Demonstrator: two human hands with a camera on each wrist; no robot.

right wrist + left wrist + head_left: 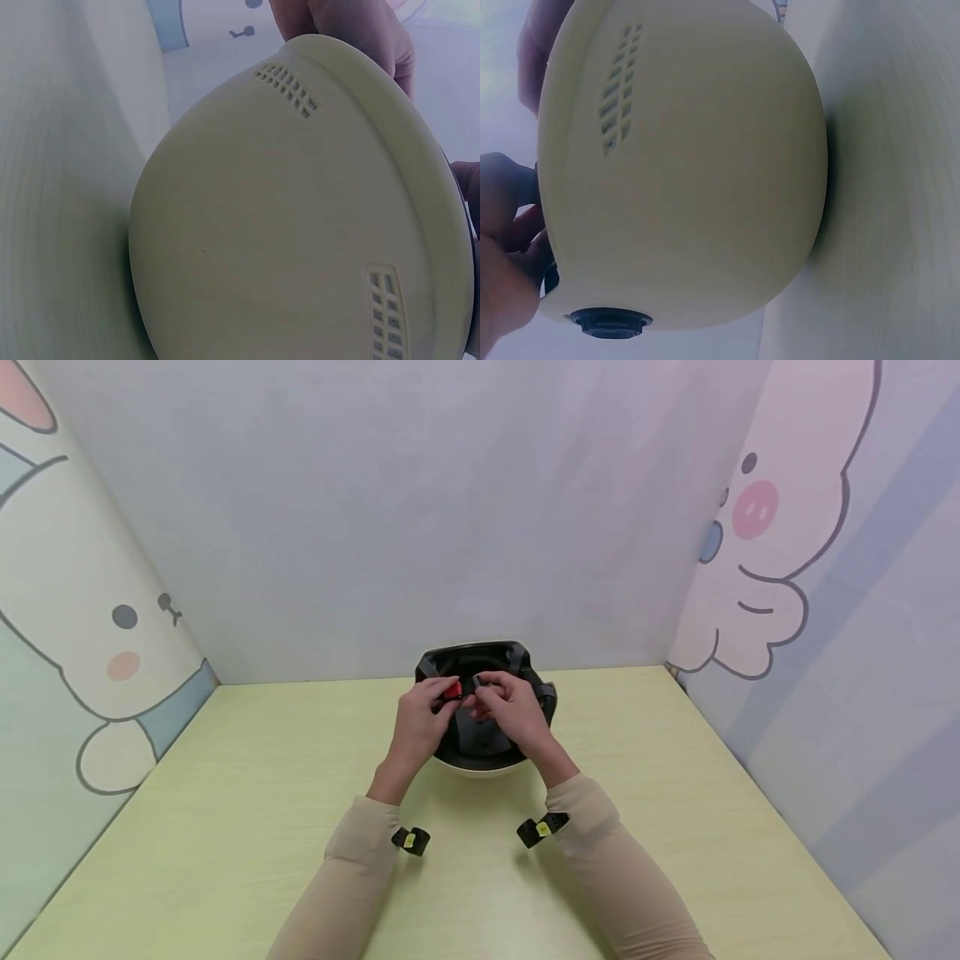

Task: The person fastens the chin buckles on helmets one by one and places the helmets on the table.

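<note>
A cream helmet [480,772] lies upside down on the table, its black inside facing up in the head view. Over its opening, the left hand [422,720] pinches a red buckle piece [453,690] on a dark strap. Close beside it, the right hand [514,708] pinches a small dark piece [476,682] between thumb and forefinger. The wrist views show mostly the helmet's outer shell [690,165], [285,202] with its slotted vents; its edge hides much of the fingers.
The pale yellow table [262,793] reaches a plain back wall [375,527]. Cartoon animals decorate both side walls. A black band with a yellow mark sits at each wrist, near the sleeve cuffs.
</note>
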